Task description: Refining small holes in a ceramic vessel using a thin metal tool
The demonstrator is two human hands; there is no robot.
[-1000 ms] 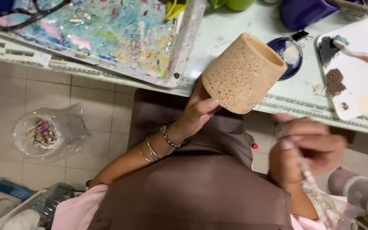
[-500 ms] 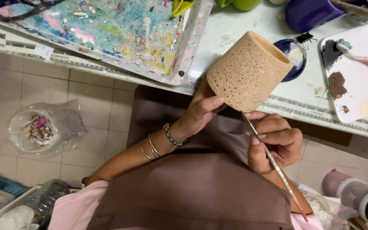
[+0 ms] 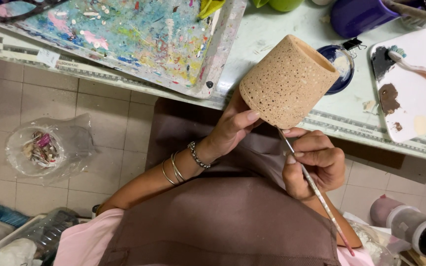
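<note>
Left hand [image 3: 232,125] grips the speckled tan cup [image 3: 287,81] from below, fingers wrapped on its lower wall; cup tilted, mouth facing away, held above the near edge of the worktop [image 3: 252,34]. Right hand [image 3: 314,165] sits just below the cup, pinched shut on a thin paintbrush [image 3: 311,184]; bristle end touches the cup's base rim. Hands close together but not touching.

Step in hand, as judged: fine brushwork on the cup's bottom edge. Next stroke calls for a steady cup and a light, short drag of the tip.

Right of the cup: white palette [image 3: 415,93] with brown dabs. Left of it: paint-spattered tray [image 3: 124,39].
</note>
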